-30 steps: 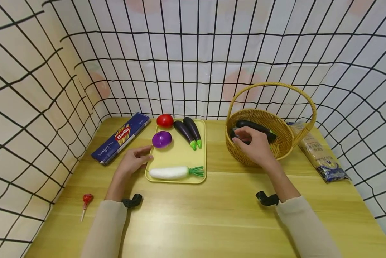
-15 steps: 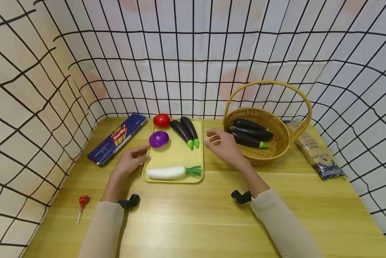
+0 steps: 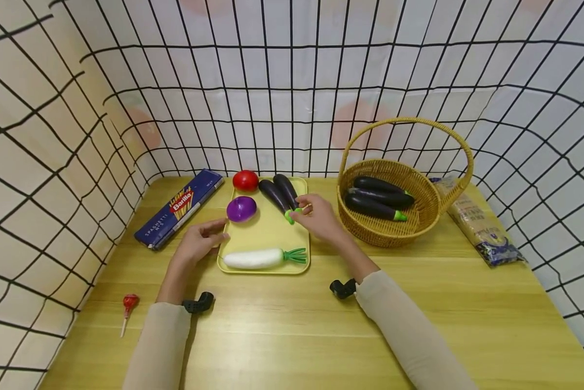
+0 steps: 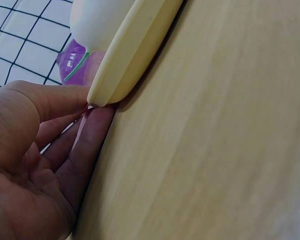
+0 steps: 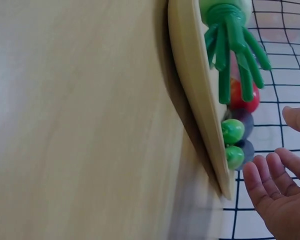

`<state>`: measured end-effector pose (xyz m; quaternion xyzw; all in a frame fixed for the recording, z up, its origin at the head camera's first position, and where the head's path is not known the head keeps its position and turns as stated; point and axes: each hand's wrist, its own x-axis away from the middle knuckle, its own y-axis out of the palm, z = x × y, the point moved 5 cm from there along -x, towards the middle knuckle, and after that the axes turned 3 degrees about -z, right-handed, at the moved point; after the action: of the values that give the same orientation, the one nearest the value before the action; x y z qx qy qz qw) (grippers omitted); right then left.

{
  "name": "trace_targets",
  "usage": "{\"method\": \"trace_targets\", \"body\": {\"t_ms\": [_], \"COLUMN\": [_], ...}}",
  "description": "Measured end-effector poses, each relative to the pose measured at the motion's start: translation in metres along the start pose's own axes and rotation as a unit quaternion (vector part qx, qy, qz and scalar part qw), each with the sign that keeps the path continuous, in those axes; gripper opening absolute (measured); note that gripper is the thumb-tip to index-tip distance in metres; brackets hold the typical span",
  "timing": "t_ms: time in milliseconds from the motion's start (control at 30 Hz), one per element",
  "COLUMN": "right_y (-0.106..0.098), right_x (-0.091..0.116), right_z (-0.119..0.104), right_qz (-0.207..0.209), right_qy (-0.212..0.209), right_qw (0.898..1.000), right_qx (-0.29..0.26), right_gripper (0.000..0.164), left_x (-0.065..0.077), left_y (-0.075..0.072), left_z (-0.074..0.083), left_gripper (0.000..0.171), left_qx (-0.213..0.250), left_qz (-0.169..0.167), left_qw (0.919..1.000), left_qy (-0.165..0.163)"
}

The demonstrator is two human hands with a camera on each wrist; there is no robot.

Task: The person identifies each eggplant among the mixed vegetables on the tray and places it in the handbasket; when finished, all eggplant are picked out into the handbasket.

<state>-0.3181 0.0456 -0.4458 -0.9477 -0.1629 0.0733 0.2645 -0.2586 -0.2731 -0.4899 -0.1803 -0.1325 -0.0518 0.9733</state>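
My left hand (image 3: 201, 241) pinches the left rim of the yellow tray (image 3: 267, 235); in the left wrist view thumb and fingers meet at the tray's edge (image 4: 122, 65). Over the tray's right side, my right hand (image 3: 321, 219) has its fingertips at the green stem ends of two dark eggplants (image 3: 274, 196). In the right wrist view that hand (image 5: 285, 195) has thumb and fingers apart, close beside the green ends (image 5: 234, 131). Also on the tray are a red tomato (image 3: 245, 180), a purple round vegetable (image 3: 241, 209) and a white radish (image 3: 255, 259) with green leaves.
A wicker basket (image 3: 370, 233) with a tall handle holds several eggplants (image 3: 372, 207) at the right. Beyond it lies a plastic food bag (image 3: 482, 227). A blue spaghetti box (image 3: 177, 211) and a red lollipop (image 3: 130, 303) lie left. Grid-patterned walls surround the table.
My right hand has left the basket, where an eggplant now lies in front, and moved left to the eggplants on the tray. My left hand stays at the tray's rim.
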Motion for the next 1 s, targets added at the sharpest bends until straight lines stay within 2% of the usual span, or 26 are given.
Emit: {"method": "trace_targets", "body": {"t_ms": [333, 767, 1000], "right_y": [0.018, 0.034, 0.031], "right_x": [-0.014, -0.027, -0.035], "right_z": [-0.001, -0.001, -0.003], "right_qz": [0.005, 0.03, 0.045], "right_qy": [0.007, 0.041, 0.037], "right_qw": [1.0, 0.992, 0.987], "right_qx": [0.011, 0.114, 0.148], "right_gripper": [0.052, 0.049, 0.047], "left_x": [-0.002, 0.006, 0.0], "left_y": [-0.001, 0.0, 0.0], "left_z": [0.0, -0.003, 0.001], "left_gripper": [0.055, 0.055, 0.056], "left_qx": [-0.003, -0.009, -0.002], "left_qz": [0.002, 0.0, 0.001], "left_qw": [1.0, 0.9999, 1.0], "left_qy": [-0.001, -0.008, -0.007]}}
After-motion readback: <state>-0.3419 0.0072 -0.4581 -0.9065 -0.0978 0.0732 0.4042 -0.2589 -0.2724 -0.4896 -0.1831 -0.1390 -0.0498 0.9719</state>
